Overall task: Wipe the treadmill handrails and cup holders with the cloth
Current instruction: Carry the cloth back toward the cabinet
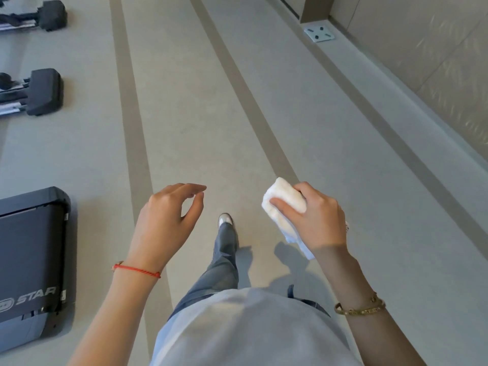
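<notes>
folded cloth (284,204) in right hand (317,217) grip, long axis up-left; left hand (165,216) loose, empty

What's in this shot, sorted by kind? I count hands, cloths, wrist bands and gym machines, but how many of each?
Hands: 2, left hand empty, right hand holding the cloth
Cloths: 1, white cloth
Wrist bands: 2, red string, gold bangle
Machine ends on the floor: 3, treadmill end, two black machine feet
Total: 8
</notes>
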A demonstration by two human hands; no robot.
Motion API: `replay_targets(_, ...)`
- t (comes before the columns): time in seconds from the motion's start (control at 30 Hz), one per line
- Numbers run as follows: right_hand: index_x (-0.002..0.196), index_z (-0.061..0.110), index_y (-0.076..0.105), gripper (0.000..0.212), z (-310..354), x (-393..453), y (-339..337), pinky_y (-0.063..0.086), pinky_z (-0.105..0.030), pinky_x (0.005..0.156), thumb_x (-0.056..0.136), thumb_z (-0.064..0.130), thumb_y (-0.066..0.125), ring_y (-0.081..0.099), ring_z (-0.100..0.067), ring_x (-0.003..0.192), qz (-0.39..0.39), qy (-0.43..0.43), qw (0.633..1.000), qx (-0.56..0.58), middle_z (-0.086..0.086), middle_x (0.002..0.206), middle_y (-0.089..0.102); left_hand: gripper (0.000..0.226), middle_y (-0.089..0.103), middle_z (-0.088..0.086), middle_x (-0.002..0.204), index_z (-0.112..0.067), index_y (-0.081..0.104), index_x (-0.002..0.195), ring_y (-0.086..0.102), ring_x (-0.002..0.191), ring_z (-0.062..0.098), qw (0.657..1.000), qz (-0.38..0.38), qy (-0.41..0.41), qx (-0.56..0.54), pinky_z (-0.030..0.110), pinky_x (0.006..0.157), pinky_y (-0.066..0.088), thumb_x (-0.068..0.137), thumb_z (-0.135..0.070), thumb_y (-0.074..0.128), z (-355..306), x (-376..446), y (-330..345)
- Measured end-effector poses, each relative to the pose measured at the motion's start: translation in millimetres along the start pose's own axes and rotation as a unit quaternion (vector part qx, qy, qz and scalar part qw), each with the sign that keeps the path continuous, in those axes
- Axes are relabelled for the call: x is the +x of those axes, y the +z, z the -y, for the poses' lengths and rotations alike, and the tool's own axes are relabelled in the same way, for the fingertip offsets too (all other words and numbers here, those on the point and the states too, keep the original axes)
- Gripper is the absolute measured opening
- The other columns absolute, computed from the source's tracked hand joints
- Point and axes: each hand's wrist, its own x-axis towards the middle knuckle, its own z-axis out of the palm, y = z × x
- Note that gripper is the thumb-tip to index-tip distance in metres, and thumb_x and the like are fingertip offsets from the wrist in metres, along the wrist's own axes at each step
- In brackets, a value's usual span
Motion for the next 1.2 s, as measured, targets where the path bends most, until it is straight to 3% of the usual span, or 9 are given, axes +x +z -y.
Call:
replay_targets(0.07, 0.087, 0.028, 0.059, 0.043, 5.3, 46.2, 13.5, 0.051, -0.035, 0.063, 0.075, 0.069, 0.058, 0.060, -0.024, 0.070, 0.014, 0.016, 1.000, 0.001, 0.006, 0.073, 0.064, 0.021, 0.072, -0.006, 0.103, -0.020, 0.072, 0.110, 0.051, 0.064, -0.002, 1.000, 0.003, 0.001, -0.001, 0.029, 0.075, 0.051, 0.097, -0.026, 0.057, 12.4, 45.4, 6.2)
replay_targets(0.13, 0.086, 0.030, 0.056, 0.042, 14.0, 94.6, 24.4, 0.050, -0.032, 0.063, 0.075, 0.070, 0.055, 0.060, -0.021, 0.071, 0.018, 0.026, 0.999, -0.003, 0.007, 0.072, 0.062, 0.021, 0.072, -0.005, 0.103, -0.019, 0.072, 0.110, 0.052, 0.070, -0.001, 1.000, 0.001, 0.002, -0.007, 0.027, 0.076, 0.050, 0.097, -0.025, 0.057, 24.2, 95.1, 7.5)
replay_targets(0.2, 0.087, 0.031, 0.055, 0.039, 25.0, 146.2, 34.9, 0.048, -0.031, 0.062, 0.077, 0.068, 0.058, 0.060, -0.020, 0.071, 0.012, 0.020, 1.000, 0.001, 0.008, 0.072, 0.062, 0.021, 0.072, -0.006, 0.104, -0.019, 0.072, 0.110, 0.049, 0.061, -0.003, 1.000, -0.001, 0.007, -0.008, 0.028, 0.073, 0.049, 0.097, -0.025, 0.057, 34.9, 148.9, 6.3)
replay_targets(0.33, 0.080, 0.025, 0.058, 0.040, 56.5, 247.0, 52.2, 0.042, -0.030, 0.052, 0.076, 0.062, 0.069, 0.050, -0.023, 0.057, -0.060, -0.031, 0.998, 0.000, 0.007, 0.060, 0.051, 0.021, 0.072, -0.006, 0.104, -0.019, 0.073, 0.110, 0.044, 0.053, -0.009, 1.000, -0.009, 0.018, -0.010, 0.026, 0.068, 0.046, 0.096, -0.025, 0.058, 52.3, 253.3, 1.7)
replay_targets(0.47, 0.076, 0.021, 0.054, 0.045, 72.0, 329.7, 66.7, 0.041, -0.030, 0.049, 0.080, 0.065, 0.061, 0.049, -0.024, 0.056, -0.062, -0.036, 0.997, -0.025, 0.004, 0.059, 0.051, 0.021, 0.072, -0.005, 0.102, -0.018, 0.072, 0.110, 0.050, 0.059, -0.006, 0.999, 0.003, 0.033, -0.020, 0.027, 0.074, 0.050, 0.096, -0.024, 0.058, 69.4, 343.4, 2.3)
replay_targets(0.63, 0.076, 0.017, 0.055, 0.047, 78.0, 412.9, 86.9, 0.042, -0.030, 0.049, 0.081, 0.064, 0.059, 0.051, -0.023, 0.054, -0.066, -0.019, 0.997, -0.018, 0.003, 0.058, 0.054, 0.021, 0.072, -0.006, 0.098, -0.019, 0.073, 0.109, 0.066, 0.091, 0.010, 0.999, 0.010, 0.030, -0.029, 0.035, 0.080, 0.055, 0.095, -0.024, 0.058, 95.6, 434.9, 15.9)
replay_targets(0.87, 0.077, 0.015, 0.057, 0.046, 76.7, 557.9, 122.8, 0.042, -0.031, 0.051, 0.080, 0.060, 0.062, 0.053, -0.024, 0.056, -0.051, -0.014, 0.999, -0.011, 0.001, 0.059, 0.057, 0.018, 0.073, -0.005, 0.098, -0.019, 0.073, 0.108, 0.068, 0.091, 0.014, 1.000, 0.011, 0.015, -0.013, 0.040, 0.078, 0.056, 0.095, -0.020, 0.060, 122.2, 571.6, 49.5)
replay_targets(1.2, 0.078, 0.019, 0.057, 0.044, 87.6, 815.9, 147.9, 0.034, -0.026, 0.050, 0.080, 0.062, 0.061, 0.051, -0.021, 0.054, -0.054, -0.048, 0.997, -0.009, 0.005, 0.058, 0.055, 0.017, 0.073, -0.007, 0.097, -0.021, 0.075, 0.105, 0.068, 0.090, 0.013, 1.000, -0.023, -0.013, -0.003, 0.035, 0.074, 0.056, 0.093, -0.018, 0.062, 114.9, 809.5, 73.7)
